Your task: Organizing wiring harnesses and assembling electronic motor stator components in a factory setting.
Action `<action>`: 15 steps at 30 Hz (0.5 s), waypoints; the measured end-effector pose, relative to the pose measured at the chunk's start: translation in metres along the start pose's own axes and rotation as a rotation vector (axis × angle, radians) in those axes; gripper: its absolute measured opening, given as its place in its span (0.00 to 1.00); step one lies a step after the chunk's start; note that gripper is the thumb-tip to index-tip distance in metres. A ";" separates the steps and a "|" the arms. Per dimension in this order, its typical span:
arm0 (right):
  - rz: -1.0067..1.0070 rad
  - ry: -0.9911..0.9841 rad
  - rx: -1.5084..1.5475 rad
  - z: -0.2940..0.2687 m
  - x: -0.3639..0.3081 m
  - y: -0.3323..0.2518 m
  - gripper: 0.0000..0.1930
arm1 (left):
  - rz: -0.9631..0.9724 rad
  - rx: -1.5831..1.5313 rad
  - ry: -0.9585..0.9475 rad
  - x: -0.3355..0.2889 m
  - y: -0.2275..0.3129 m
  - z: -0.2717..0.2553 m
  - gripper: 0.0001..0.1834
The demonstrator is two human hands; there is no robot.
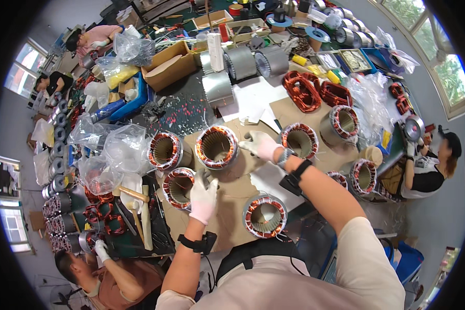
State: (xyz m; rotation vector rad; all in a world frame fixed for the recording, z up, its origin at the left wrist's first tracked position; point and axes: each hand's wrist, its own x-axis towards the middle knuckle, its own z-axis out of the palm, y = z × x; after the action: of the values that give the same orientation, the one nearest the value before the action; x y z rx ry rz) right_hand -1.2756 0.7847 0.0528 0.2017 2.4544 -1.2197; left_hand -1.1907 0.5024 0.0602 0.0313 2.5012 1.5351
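Between my hands stands a motor stator [204, 154], a steel cylinder with copper windings laced in white around its top. My right hand [262, 146], in a white glove, is at its right rim with fingers stretched toward it; I cannot tell whether they touch. My left hand [204, 200], also gloved, is just below this stator, fingers apart and pointing up. Left of that hand is another wound stator [168, 193], partly hidden by the glove. A further stator [152, 155] is at the left, and one [300, 127] stands right of my right hand.
More wound stators stand nearer me [249, 223] and at the right [338, 135]. Bare steel cores [219, 89] and red copper coils [300, 94] lie farther back. Plastic bags [126, 150] and mallets [145, 222] are at the left. Co-workers [119, 279] sit around the table.
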 end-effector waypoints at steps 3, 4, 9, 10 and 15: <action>-0.045 -0.014 -0.215 0.015 0.040 -0.035 0.35 | 0.017 0.159 0.067 0.020 0.003 0.009 0.31; -0.052 -0.035 -0.286 0.017 0.043 -0.050 0.32 | 0.032 0.253 0.079 0.027 0.005 0.008 0.34; -0.103 0.041 -0.400 0.028 0.055 -0.043 0.26 | -0.127 0.460 0.130 0.064 0.024 0.016 0.35; -0.096 0.062 -0.394 0.031 0.050 -0.037 0.23 | -0.180 0.517 0.093 0.070 0.032 0.019 0.32; 0.034 0.204 -0.248 0.048 -0.013 -0.024 0.21 | -0.198 0.677 0.091 0.083 0.028 0.024 0.22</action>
State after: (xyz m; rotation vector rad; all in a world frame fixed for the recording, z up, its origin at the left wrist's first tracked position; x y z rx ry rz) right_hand -1.2577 0.7326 0.0494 0.3098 2.7373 -0.9089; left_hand -1.2696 0.5462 0.0610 -0.1799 2.8654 0.5816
